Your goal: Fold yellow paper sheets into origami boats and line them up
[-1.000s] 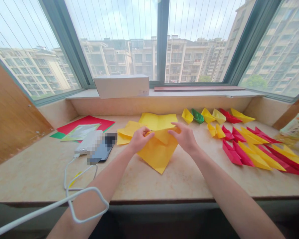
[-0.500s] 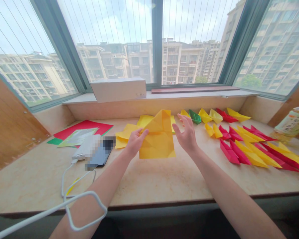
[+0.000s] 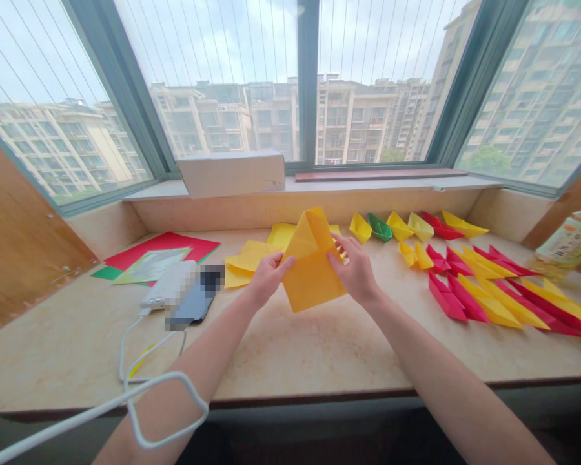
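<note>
A sheet of yellow paper, folded to a peak at its top, is held up above the table between both hands. My left hand pinches its left edge, thumb on the near face. On the opposite edge, my right hand grips the paper with the thumb in front and fingers behind, partly hidden. Behind the held paper lies a flat yellow sheet. More folded yellow paper rests just left of my left hand.
Several folded paper boats in yellow, red and green stand in rows at the right, near a bottle. To the left are red paper, a white power bank, a phone and a white cable. A white box sits on the sill.
My right hand has moved in from beside the paper and closed on its right edge. The paper has turned slightly, its peak shifting left and its lower edge now slanting.
</note>
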The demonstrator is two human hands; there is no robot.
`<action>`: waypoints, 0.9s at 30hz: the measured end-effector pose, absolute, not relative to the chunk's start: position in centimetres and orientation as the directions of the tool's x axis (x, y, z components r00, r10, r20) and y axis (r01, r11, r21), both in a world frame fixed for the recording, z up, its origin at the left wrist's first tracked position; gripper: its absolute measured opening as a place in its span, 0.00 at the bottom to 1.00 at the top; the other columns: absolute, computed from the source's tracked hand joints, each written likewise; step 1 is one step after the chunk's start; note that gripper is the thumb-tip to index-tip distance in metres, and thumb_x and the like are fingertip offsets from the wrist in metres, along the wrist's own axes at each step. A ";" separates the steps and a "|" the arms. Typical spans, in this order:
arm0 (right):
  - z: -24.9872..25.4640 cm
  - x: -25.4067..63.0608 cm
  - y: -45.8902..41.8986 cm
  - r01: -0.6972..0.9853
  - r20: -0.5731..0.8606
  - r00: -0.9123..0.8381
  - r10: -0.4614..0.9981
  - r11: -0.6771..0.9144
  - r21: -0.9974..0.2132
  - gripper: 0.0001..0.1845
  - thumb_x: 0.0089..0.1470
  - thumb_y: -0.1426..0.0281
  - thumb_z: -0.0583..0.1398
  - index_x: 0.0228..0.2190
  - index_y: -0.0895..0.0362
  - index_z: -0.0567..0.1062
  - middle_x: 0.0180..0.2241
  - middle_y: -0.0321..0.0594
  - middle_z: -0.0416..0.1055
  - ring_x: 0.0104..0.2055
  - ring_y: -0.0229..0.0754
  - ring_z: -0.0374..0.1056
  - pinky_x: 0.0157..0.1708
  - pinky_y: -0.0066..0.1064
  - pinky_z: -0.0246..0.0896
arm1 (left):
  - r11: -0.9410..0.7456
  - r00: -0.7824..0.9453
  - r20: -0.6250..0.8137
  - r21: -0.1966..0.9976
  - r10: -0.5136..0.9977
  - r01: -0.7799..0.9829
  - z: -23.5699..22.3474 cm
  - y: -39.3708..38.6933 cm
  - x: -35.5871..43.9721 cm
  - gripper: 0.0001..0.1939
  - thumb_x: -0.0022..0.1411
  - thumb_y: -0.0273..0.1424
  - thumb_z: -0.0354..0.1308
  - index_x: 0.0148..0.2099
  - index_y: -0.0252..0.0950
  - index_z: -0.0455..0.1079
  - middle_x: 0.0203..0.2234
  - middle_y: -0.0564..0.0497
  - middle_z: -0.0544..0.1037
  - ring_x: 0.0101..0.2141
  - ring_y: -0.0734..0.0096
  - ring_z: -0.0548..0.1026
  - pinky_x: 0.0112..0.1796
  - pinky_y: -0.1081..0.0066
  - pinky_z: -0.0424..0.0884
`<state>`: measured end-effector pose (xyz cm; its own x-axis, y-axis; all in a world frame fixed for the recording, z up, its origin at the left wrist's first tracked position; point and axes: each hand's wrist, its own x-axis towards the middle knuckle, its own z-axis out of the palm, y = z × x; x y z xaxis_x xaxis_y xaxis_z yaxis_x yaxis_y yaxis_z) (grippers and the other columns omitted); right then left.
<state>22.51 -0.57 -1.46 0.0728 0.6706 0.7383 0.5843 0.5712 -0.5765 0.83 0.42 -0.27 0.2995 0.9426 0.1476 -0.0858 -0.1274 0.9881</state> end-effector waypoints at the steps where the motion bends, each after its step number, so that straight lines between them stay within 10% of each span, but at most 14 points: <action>1: -1.5 22.6 -0.6 0.594 0.749 0.058 0.660 0.580 -0.558 0.23 0.55 0.72 0.57 0.54 0.53 0.71 0.37 0.40 0.71 0.36 0.42 0.68 0.38 0.36 0.69 | -0.112 0.312 0.130 0.991 0.941 -0.073 -0.2 0.3 0.8 0.23 0.53 0.44 0.66 0.44 0.32 0.74 0.36 0.45 0.82 0.35 0.63 0.79 0.31 0.72 0.72; 16: -0.9 21.6 -2.5 0.784 0.749 -0.400 0.527 0.620 -0.018 0.39 0.48 0.85 0.55 0.59 0.44 0.65 0.66 0.41 0.53 0.67 0.51 0.50 0.63 0.50 0.45 | -0.123 0.028 0.150 0.893 0.988 -0.433 -0.7 1.6 0.9 0.15 0.60 0.33 0.61 0.48 0.36 0.64 0.47 0.44 0.78 0.46 0.62 0.78 0.46 0.60 0.76; 27: -0.7 22.0 -2.6 0.814 0.731 -0.423 0.536 0.579 0.047 0.22 0.55 0.70 0.63 0.51 0.41 0.73 0.66 0.40 0.54 0.67 0.54 0.50 0.64 0.63 0.27 | -0.085 0.192 0.198 0.874 0.961 -0.478 -0.2 0.6 1.3 0.22 0.59 0.32 0.62 0.54 0.38 0.63 0.52 0.43 0.75 0.50 0.60 0.75 0.50 0.58 0.73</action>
